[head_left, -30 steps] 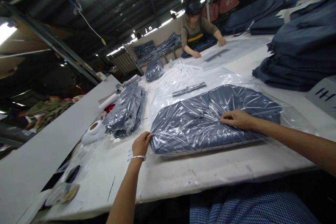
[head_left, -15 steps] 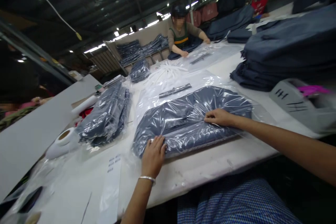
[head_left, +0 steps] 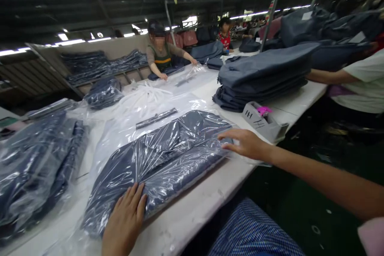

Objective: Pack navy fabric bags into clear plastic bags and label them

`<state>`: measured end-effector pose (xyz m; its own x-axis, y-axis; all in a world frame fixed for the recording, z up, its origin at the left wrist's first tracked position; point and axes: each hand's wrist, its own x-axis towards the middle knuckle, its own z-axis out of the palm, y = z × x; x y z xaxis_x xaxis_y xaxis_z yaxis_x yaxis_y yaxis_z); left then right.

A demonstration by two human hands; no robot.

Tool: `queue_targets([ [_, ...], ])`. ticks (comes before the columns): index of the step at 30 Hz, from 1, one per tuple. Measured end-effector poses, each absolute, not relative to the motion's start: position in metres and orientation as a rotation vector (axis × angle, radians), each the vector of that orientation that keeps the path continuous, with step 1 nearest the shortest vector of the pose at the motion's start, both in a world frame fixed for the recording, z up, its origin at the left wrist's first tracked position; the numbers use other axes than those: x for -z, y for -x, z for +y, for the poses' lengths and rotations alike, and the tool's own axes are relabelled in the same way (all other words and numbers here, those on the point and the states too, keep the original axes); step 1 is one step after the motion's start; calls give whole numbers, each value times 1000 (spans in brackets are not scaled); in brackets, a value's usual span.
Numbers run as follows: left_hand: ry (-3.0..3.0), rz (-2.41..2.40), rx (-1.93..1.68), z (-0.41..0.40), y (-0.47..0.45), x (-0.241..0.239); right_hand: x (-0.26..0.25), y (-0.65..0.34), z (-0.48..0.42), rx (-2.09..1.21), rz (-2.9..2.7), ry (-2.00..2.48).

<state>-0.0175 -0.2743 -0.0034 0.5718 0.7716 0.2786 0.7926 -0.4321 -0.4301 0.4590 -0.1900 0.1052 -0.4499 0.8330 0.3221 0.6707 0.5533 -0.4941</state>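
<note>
Lying slantwise near the front edge of the white table, the navy fabric bundle fills the middle of my view, wrapped in shiny clear plastic. I have the left hand flat on its near left end, palm down, fingers extended and grasping nothing. The right hand is at the opposite end, thumb and fingers parted and released; from my feed I cannot tell whether the fingertips touch the plastic.

Just beyond the bundle I see a dark, shiny strip on pale plastic sheeting, and past that a heap of white strips. Left of the bundle sits a larger bagged pile; a smaller bagged bundle lies farther back. On the right, a grey box with something pink inside stands near a stack of navy pieces. Across the table, a co-worker in a green apron has both hands at a clear sheet.
</note>
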Motion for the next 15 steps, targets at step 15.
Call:
queue_targets([
  [15,2223,-1095,57,-268,33,13,-102,-529,-170,-221,-2110,1272],
])
